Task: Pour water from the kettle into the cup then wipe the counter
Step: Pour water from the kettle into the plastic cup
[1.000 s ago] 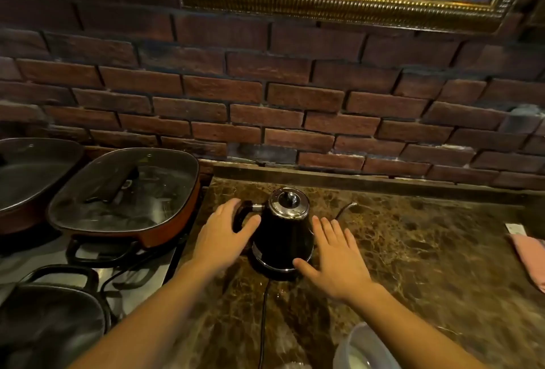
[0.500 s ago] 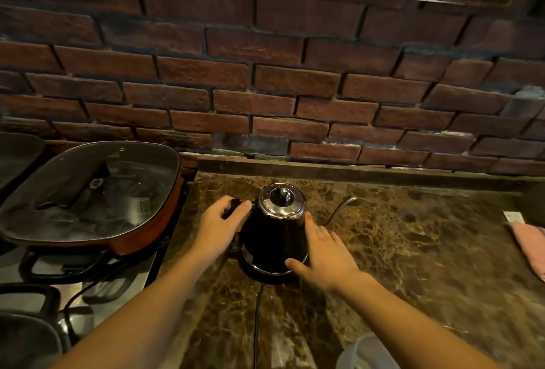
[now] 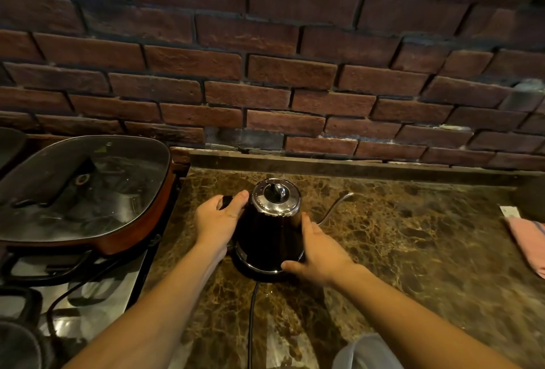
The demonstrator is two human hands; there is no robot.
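A black kettle (image 3: 269, 238) with a chrome lid and a thin gooseneck spout pointing right stands on its base on the brown marble counter (image 3: 413, 250). My left hand (image 3: 219, 219) is wrapped around the kettle's black handle on its left side. My right hand (image 3: 317, 252) lies flat against the kettle's right lower side, fingers together. A pale translucent cup (image 3: 364, 352) shows at the bottom edge, partly hidden by my right forearm. A pink cloth (image 3: 529, 243) lies at the counter's right edge.
A red pan with a glass lid (image 3: 85, 188) sits on the stove to the left, with more dark pans (image 3: 17, 345) below it. The kettle's black cord (image 3: 250, 324) runs toward me. A brick wall (image 3: 265, 88) backs the counter.
My left hand has closed around the kettle's handle. My right hand has moved from the counter onto the kettle's side. The view has tilted downward.
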